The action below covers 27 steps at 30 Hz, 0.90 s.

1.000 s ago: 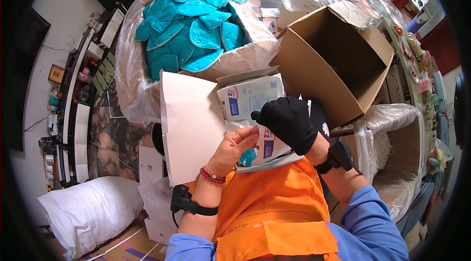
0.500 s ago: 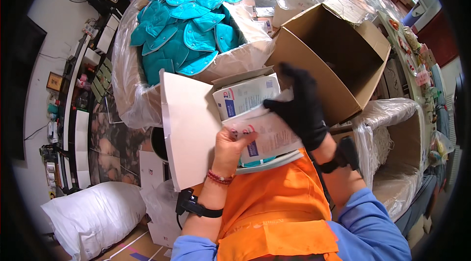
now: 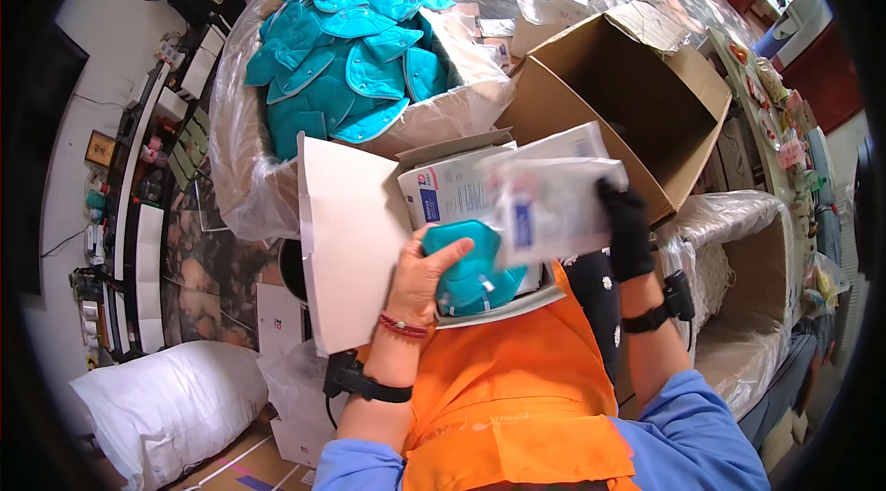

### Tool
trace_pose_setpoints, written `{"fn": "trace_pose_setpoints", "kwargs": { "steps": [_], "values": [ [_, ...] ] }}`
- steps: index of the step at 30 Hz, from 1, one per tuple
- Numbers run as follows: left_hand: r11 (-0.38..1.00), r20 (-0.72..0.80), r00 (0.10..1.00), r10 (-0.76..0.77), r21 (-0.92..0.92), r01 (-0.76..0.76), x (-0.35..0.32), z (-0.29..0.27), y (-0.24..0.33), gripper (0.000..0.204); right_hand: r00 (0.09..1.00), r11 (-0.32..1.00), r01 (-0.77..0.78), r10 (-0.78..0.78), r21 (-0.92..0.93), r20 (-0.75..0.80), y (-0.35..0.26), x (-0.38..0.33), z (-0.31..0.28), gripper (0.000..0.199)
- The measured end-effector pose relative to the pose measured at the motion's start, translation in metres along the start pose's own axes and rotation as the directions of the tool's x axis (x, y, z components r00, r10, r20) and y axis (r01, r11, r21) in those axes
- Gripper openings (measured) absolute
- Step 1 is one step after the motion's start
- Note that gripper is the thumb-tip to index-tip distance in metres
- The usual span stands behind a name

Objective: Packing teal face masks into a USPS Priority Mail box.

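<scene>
My bare left hand (image 3: 420, 274) has its thumb over the left edge of a teal face mask (image 3: 466, 265), the other fingers partly hidden. The mask is above the near part of an open white carton (image 3: 346, 242) on my lap. My right hand (image 3: 629, 231), in a black glove, grips printed clear plastic bags (image 3: 558, 205) by their right edge; they are blurred. Their left side overlaps the carton. Inside the carton's far part lies a stack of printed white packets (image 3: 445, 191). More teal is partly visible beneath the mask.
A plastic-lined box (image 3: 254, 168) heaped with teal masks (image 3: 346, 53) stands ahead on the left. Beside it is an open brown cardboard box (image 3: 591, 76). Another lined box (image 3: 738, 306) stands at right, a stuffed white sack (image 3: 171, 408) at lower left.
The bags have come away from over the near part of the carton, up and right with my gloved hand. My left hand has gone from the bag to the teal mask, now uncovered.
</scene>
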<state>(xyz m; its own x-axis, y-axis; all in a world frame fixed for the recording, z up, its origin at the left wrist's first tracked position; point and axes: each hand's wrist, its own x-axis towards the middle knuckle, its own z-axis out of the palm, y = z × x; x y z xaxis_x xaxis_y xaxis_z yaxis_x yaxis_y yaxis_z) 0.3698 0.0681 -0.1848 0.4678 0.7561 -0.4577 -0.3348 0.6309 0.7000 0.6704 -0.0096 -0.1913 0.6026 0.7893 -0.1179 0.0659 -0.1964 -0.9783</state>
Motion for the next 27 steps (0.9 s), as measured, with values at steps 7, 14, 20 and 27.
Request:
{"fn": "trace_pose_setpoints", "kwargs": {
  "steps": [7,14,20,27],
  "values": [
    [-0.110,0.260,0.623,0.738,0.957,-0.270,0.005,0.005,-0.002,0.064,0.997,0.984,-0.072,0.072,0.164,0.004,-0.017,-0.003,-0.010,0.030],
    [0.492,0.127,0.799,0.587,0.728,-0.477,-0.001,0.035,-0.007,0.015,0.997,0.985,-0.067,0.062,0.161,0.035,-0.026,-0.022,0.008,0.030],
    [0.597,0.037,0.811,0.584,0.657,-0.460,0.004,0.031,-0.016,0.017,0.995,0.988,-0.094,0.088,0.125,0.057,-0.029,-0.027,0.017,0.030],
    [0.748,-0.045,0.894,0.447,0.568,-0.345,0.003,0.016,-0.013,0.012,0.986,0.986,-0.141,0.132,0.088,0.100,-0.029,-0.035,0.032,0.032]
  ]
}}
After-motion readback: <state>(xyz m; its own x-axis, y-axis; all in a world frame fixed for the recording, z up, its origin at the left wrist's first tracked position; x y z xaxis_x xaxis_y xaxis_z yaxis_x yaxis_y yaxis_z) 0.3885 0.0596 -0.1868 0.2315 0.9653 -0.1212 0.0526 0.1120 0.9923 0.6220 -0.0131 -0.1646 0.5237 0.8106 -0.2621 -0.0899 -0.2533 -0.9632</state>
